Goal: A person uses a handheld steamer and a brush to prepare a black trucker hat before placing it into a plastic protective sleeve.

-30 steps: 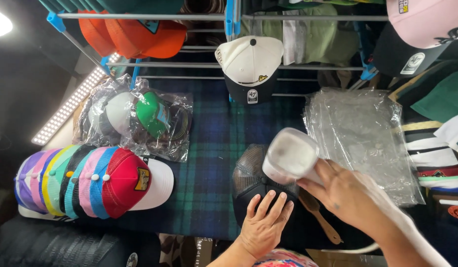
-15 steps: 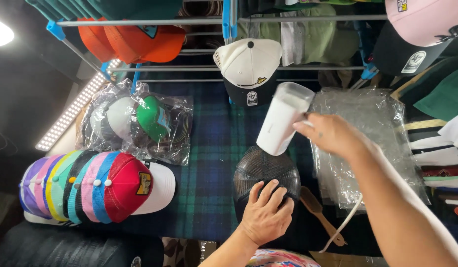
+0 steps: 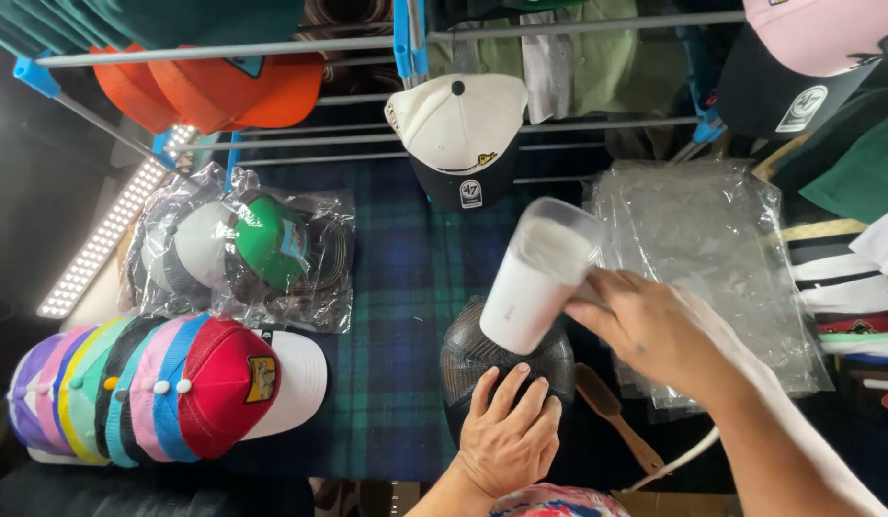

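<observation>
White plastic forms the body of the handheld steamer (image 3: 535, 282), gripped in the closed fingers of the right hand (image 3: 655, 330) and tilted so its lower end meets the crown of the black mesh cap (image 3: 506, 359). The left hand (image 3: 506, 436) lies flat on the near side of that cap, fingers spread and pressing rather than clasping, steadying it on the desk (image 3: 406, 287). The step in hand appears to be steaming the crown into shape. A further pass would call for a steady hold on the cap, with the left fingers kept away from the steamer's lower end.

The desk is covered in dark green and blue tartan cloth. On it lie a wooden brush (image 3: 616, 416) just right of the cap, clear plastic bags (image 3: 703, 249) farther right, bagged caps (image 3: 243, 254) at left, and a row of coloured caps (image 3: 157, 393). A metal rack (image 3: 272, 48) above carries a cream and black cap (image 3: 460, 134) and orange caps (image 3: 214, 86); a light strip (image 3: 99, 244) glows at far left.
</observation>
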